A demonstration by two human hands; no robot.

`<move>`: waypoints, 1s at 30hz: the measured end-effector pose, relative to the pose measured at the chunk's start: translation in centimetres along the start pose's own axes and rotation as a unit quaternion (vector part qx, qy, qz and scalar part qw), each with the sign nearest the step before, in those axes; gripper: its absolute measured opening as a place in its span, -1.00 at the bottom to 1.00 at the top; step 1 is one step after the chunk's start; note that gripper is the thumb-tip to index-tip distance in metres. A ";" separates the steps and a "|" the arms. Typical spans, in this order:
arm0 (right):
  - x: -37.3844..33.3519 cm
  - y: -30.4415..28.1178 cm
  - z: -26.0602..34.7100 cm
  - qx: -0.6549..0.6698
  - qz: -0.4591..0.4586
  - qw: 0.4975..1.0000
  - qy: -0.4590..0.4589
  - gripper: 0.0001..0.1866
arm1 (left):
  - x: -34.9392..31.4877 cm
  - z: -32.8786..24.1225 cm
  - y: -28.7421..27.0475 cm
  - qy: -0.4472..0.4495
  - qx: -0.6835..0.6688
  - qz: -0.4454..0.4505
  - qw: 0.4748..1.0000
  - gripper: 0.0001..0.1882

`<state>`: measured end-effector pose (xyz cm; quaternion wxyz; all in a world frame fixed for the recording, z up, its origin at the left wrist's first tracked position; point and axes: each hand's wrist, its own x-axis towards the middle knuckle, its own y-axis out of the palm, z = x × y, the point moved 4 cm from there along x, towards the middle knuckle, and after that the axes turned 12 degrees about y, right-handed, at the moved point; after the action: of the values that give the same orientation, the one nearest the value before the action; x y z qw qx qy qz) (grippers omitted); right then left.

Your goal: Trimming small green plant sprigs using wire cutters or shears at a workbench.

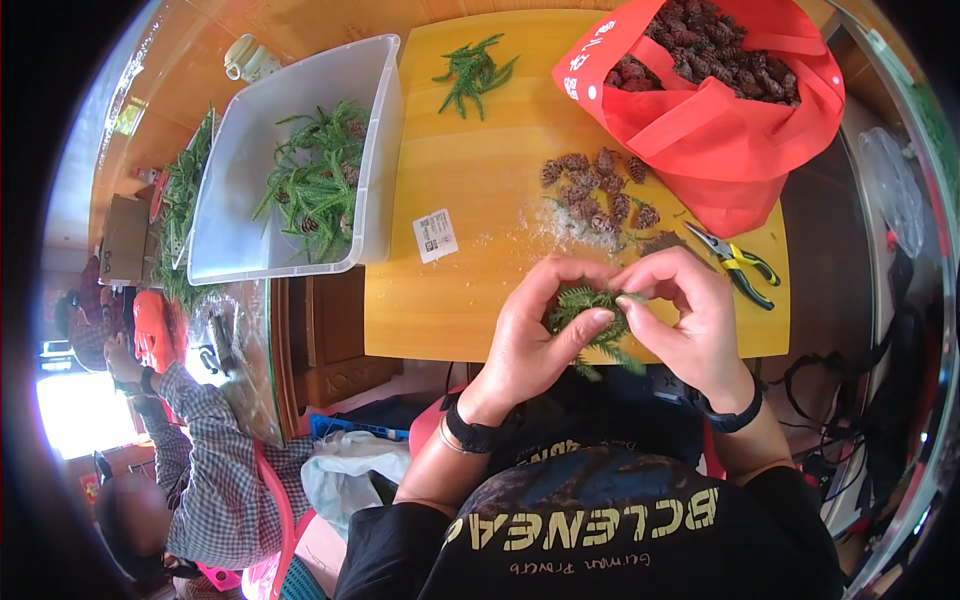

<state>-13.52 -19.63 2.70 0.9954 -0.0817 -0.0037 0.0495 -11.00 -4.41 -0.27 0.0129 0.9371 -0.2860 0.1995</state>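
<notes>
Both hands are closed on one green sprig [612, 342]: the left hand [532, 335] holds it between thumb and fingers, and the right hand [702, 322] pinches its upper end, the fingertips of the two hands almost meeting. The sprig is between the hands, above the near edge of the table [450, 320], its lower needles hanging below the left thumb. What the right fingertips pinch besides the needles is too small to tell.

Just right of the grip lie the pliers [738, 262], with yellow and black handles. Just beyond the grip are white grains [575, 232], then a cluster of cones [597, 192] partly resting on them. Farther beyond and to the right stands a red bag [725, 135] filled with more cones.

Left of the grip lies a white label [436, 235]; past it is a clear tub [385, 180] holding sprigs and a few cones. Far beyond the grip, leftward, a loose sprig [473, 75] rests on the table.
</notes>
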 end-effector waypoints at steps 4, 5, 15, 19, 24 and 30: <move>-0.2 -0.3 -0.1 0.131 -0.006 0.991 0.039 -0.82 | -0.4 0.1 0.5 0.000 -0.057 -0.059 0.997 -0.67; -0.4 -0.2 -0.2 0.132 -0.007 0.991 0.039 -0.82 | -0.4 0.1 0.7 -0.035 -0.127 -0.094 0.987 -0.73; -1.7 0.7 0.9 -0.183 -0.127 0.937 -0.269 -0.76 | -0.2 -0.1 1.9 -0.049 -0.155 -0.157 0.974 -0.84; -2.0 1.2 1.5 -0.240 -0.137 0.921 -0.275 -0.72 | -0.8 1.1 2.0 -0.074 -0.218 -0.183 0.956 -0.79; -2.2 1.2 1.4 -0.245 -0.088 0.927 -0.268 -0.71 | -0.7 0.8 2.3 -0.085 -0.340 -0.176 0.920 -0.68; -3.7 -2.1 -1.1 0.118 0.033 0.987 -0.107 -0.48 | -0.4 0.5 2.8 -0.104 -0.352 -0.103 0.924 -0.66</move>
<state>-16.95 -22.23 1.95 0.9898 0.0418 -0.1013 0.0910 -12.67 -6.62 -1.14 0.3329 0.9120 -0.2391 -0.0155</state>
